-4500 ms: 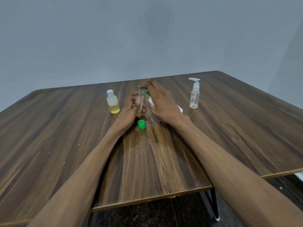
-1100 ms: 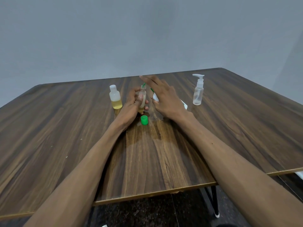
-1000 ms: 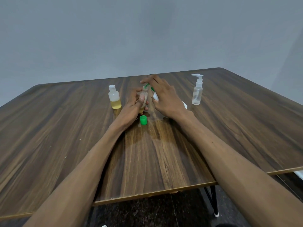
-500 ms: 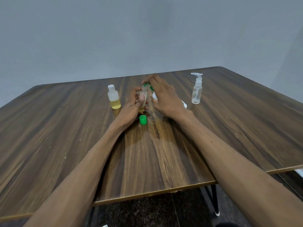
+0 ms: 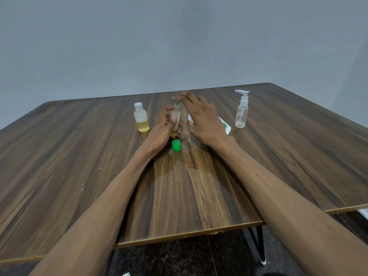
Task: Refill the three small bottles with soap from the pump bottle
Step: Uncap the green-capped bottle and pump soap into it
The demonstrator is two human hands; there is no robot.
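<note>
Green cap (image 5: 176, 145) lies loose just nearer than the left hand (image 5: 162, 129), whose fingers grip the small bottle (image 5: 175, 122) upright. Beyond, the right hand (image 5: 203, 118) spreads straight fingers over the hidden pump bottle's head, its green nozzle (image 5: 177, 103) touching the small bottle's mouth.

Dark wood-grain table (image 5: 298, 156) – obstacles bunched in one band across the far middle. Small capped bottle with yellow liquid (image 5: 141, 120) stands just left of the left hand (image 5: 161, 132), a narrow gap between them. Left hand grips a slim clear uncapped bottle (image 5: 175, 120); right hand (image 5: 205, 120) hovers over it with straight fingers, closing the way in from above and from the right. Loose green cap (image 5: 176, 145) sits just nearer, in the slot between the wrists. Clear pump-top bottle (image 5: 241, 112) stands well right, a white-and-green object (image 5: 226, 126) partly hidden between. Both forearms cross the near centre – wide bare wood on either flank.
</note>
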